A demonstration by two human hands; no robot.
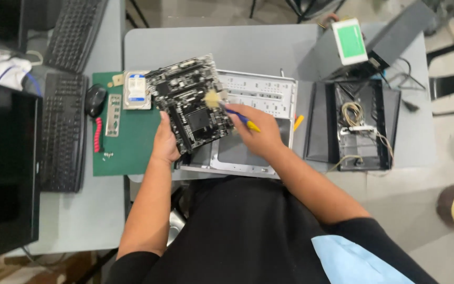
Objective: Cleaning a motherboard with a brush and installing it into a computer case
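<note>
The left hand (165, 142) grips the lower left edge of a motherboard (191, 102), a flat, rigid, dark rectangular board densely studded with small components and a square socket near its centre. The board is held tilted above an open computer case (258, 105) of pale perforated sheet metal; its long axis runs from lower right to upper left. The right hand (256, 134) is closed around a brush (232, 111) with a blue and yellow handle. The brush axis runs from lower right to upper left, and its pale, soft bristle tuft, blurred, lies on the upper right part of the board. A green mat (132, 142) on the grey bench (269, 47) carries a metallic hard drive (136, 89) just left of the board.
</note>
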